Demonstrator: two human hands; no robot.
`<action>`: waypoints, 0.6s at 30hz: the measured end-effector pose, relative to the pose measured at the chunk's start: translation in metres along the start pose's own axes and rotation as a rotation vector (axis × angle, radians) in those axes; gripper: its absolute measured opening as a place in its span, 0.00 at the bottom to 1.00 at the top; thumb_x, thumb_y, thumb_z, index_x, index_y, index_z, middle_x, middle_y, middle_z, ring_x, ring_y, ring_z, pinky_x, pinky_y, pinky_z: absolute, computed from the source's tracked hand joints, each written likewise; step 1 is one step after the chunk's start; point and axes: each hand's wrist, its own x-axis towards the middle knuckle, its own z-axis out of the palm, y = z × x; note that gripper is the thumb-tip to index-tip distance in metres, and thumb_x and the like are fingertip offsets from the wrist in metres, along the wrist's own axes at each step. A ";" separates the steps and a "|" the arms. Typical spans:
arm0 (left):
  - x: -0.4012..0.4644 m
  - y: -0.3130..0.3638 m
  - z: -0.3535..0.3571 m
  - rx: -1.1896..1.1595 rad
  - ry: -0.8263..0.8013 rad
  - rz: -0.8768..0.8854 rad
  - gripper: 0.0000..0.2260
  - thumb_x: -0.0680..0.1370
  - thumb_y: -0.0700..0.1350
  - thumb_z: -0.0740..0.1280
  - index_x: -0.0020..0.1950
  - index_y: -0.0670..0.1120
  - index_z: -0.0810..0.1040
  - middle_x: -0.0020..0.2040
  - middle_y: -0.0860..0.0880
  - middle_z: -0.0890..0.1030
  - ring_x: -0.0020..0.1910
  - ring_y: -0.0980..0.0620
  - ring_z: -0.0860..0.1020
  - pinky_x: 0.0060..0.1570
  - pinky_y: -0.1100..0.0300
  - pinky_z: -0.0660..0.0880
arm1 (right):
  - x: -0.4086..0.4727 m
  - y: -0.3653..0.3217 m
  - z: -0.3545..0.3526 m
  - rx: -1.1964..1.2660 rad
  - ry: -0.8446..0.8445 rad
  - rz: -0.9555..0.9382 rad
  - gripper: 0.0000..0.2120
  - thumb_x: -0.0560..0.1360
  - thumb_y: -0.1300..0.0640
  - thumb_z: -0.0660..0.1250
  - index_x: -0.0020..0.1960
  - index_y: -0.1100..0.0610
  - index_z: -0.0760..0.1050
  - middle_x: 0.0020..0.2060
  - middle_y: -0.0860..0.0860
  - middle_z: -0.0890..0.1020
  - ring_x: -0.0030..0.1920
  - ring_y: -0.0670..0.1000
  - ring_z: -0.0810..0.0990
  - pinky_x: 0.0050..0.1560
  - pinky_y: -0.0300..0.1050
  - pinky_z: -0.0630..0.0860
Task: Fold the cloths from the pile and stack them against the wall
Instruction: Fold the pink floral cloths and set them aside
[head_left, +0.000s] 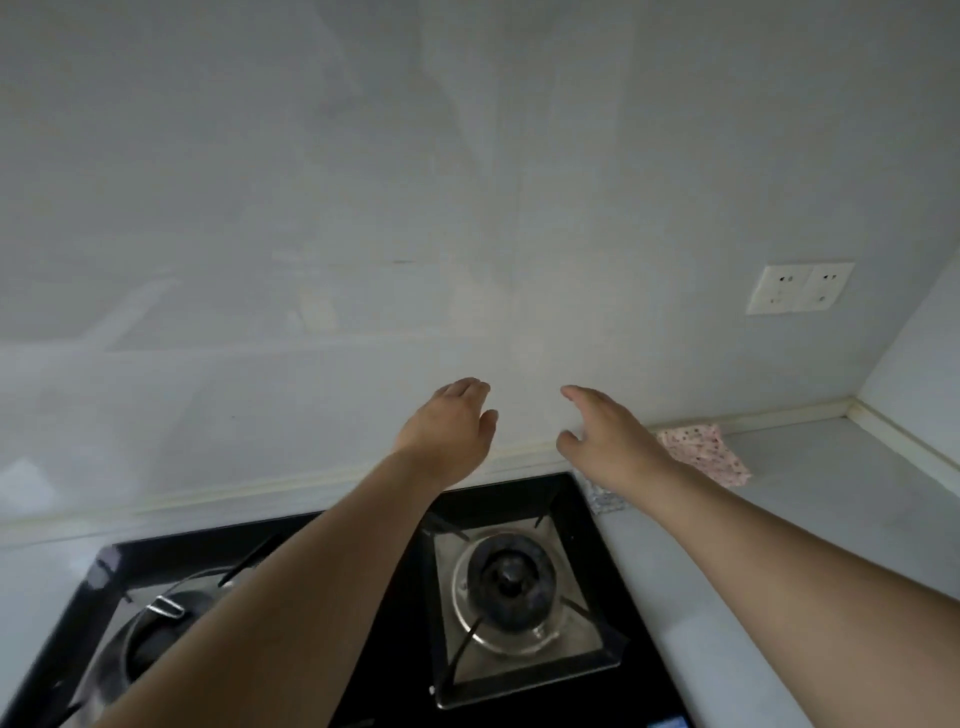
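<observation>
At the far left, a dark pot (156, 629) with a metal handle clip is seen on the left burner of a black gas hob (363, 525), partly hidden by the left forearm. The left hand (447, 431) is held out above the back edge of the hob, close to the pale wall (467, 182); its fingers are loosely extended and slightly curved, and nothing is held in them. The right burner (511, 577), with its metal ring and pan support, is seen bare between the two forearms. The right hand (608, 441) is raised beside the left, apart from it, with fingers relaxed and spread and nothing gripped. Just behind and below the right wrist, a pink patterned folded cloth (706, 454) is laid on the pale worktop (779, 545) against the wall, and a corner of a grey patterned cloth (602, 500) is seen under the wrist at the hob's edge. A double wall socket (800, 287) is mounted higher up at the right
</observation>
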 end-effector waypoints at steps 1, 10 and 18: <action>-0.012 -0.013 -0.012 0.005 0.006 -0.013 0.22 0.84 0.51 0.53 0.76 0.46 0.61 0.76 0.51 0.64 0.74 0.51 0.62 0.71 0.54 0.63 | -0.006 -0.017 0.006 0.011 -0.001 -0.005 0.29 0.79 0.56 0.60 0.78 0.57 0.56 0.76 0.52 0.61 0.75 0.50 0.60 0.73 0.42 0.57; -0.092 -0.095 -0.091 0.007 0.091 -0.141 0.21 0.84 0.51 0.53 0.76 0.47 0.63 0.75 0.51 0.65 0.73 0.50 0.64 0.69 0.53 0.65 | -0.035 -0.128 0.041 0.041 -0.064 -0.082 0.29 0.79 0.56 0.59 0.78 0.54 0.53 0.77 0.49 0.58 0.76 0.49 0.58 0.73 0.45 0.58; -0.161 -0.171 -0.137 0.038 0.128 -0.194 0.21 0.84 0.51 0.54 0.76 0.46 0.63 0.75 0.51 0.65 0.73 0.49 0.65 0.68 0.54 0.64 | -0.050 -0.221 0.082 0.071 -0.091 -0.143 0.29 0.80 0.56 0.58 0.78 0.55 0.53 0.77 0.49 0.58 0.76 0.49 0.57 0.74 0.45 0.57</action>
